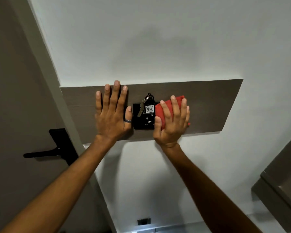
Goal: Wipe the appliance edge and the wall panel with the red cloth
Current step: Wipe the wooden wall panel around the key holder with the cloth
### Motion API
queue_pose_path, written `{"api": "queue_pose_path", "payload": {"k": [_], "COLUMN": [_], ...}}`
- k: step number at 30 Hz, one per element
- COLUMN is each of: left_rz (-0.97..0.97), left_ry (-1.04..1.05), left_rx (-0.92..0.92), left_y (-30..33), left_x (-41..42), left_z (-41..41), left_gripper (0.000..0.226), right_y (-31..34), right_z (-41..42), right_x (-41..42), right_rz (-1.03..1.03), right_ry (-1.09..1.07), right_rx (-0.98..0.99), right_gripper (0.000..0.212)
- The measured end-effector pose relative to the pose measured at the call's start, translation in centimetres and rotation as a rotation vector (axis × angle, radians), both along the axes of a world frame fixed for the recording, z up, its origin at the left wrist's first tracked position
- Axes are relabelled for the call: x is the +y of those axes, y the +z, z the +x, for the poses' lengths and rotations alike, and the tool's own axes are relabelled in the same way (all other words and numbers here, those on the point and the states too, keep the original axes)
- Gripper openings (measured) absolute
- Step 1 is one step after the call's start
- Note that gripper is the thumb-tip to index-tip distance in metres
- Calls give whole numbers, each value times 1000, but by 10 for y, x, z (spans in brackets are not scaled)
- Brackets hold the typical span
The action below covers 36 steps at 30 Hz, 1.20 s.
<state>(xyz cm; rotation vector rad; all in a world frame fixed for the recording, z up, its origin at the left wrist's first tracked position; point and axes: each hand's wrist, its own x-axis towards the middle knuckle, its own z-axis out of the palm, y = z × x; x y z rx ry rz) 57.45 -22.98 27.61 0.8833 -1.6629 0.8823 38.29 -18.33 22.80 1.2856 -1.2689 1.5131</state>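
Note:
A long grey-brown wall panel [212,105] runs across a white wall. At its middle sits a black switch plate [144,122] with a key and a tag marked 406 [149,108] hanging on it. My right hand [172,121] presses a folded red cloth [161,110] flat against the panel, right beside the switch plate. My left hand [112,113] lies flat on the panel to the left of the plate, fingers spread, a ring on the thumb.
A brown door with a black lever handle [55,147] stands at the left. A grey-brown cabinet edge [279,185] juts in at the lower right. A small dark socket [144,221] sits low on the wall.

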Motion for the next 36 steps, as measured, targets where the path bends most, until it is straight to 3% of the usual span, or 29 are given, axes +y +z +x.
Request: {"api": "queue_pose_path", "payload": {"k": [2,6,9,12,13,16,20,24,28,29,32,33,36], "left_rz": [-26,-24,-51,-61,-66,-73,-56,-42,-55,-59,-63,-67,-62], "left_ry": [8,5,17,18,21,16,13,-1,5,11,14,16,20], "left_rx": [4,33,24,28,33,26,39,37,13,10,7,5,7], "left_y": [0,-2,-5,-7,-8,-9,-7,-7,-6,-6,-9,-10,-9], "left_x": [-2,-4,-8,-12,-11,-11,-9,-7,-8,-9,-10,-12,-12], "left_z": [0,-1,-1,-1,-2,-3,-2,-1,-2,-1,-1,-2,-2], "left_gripper": [60,60,61,62,62,61,62,60,62,62,62,62,62], "right_y": [5,7,9,10,7,8,8,10,21,18,19,23,28], "right_z": [-20,-3,-16,-8,-1,-17,-4,-33,-13,-7,-35,-43,-29], "right_x": [-3,-4,-4,-3,-3,0,0,2,-4,-3,2,3,0], "right_rz": [-16,-23,-37,-16,0,2,35,41,8,15,38,32,17], "right_ry": [-14,-8,-2,-5,-8,5,14,14,-51,-38,-10,-32,-57], "right_rx": [169,-68,157,-91,-95,174,-48,263,-220,-186,188,150,-270], "right_gripper": [46,45,46,45,45,45,46,48,48,49,49,49,51]}}
